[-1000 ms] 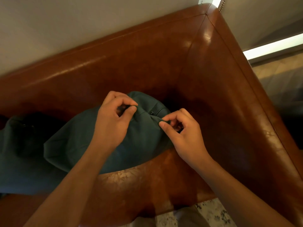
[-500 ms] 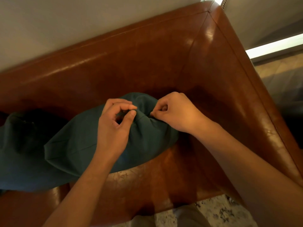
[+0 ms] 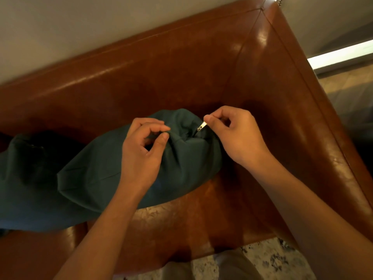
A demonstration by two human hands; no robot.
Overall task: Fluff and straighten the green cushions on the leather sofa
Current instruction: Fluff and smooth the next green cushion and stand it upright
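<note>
No writing or labels readable. Cushion (image 3: 113, 176) dark green, plain fabric, plump, bunched into folds at top end — lies on sofa (image 3: 201, 87) seat near right arm corner. Second cushion (image 3: 22, 178) just left, touching it, in shadow. Left hand (image 3: 141, 156) pinches fabric fold. Right hand (image 3: 238, 136) pinches zip pull (image 3: 202, 125) — small, silver, at cushion's top edge.

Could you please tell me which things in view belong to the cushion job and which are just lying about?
Part of the job:
- green cushion, pinched by left hand
- zipper pull, pinched by right hand
- second green cushion
- leather sofa

Just there:
- patterned rug
- wall
</note>
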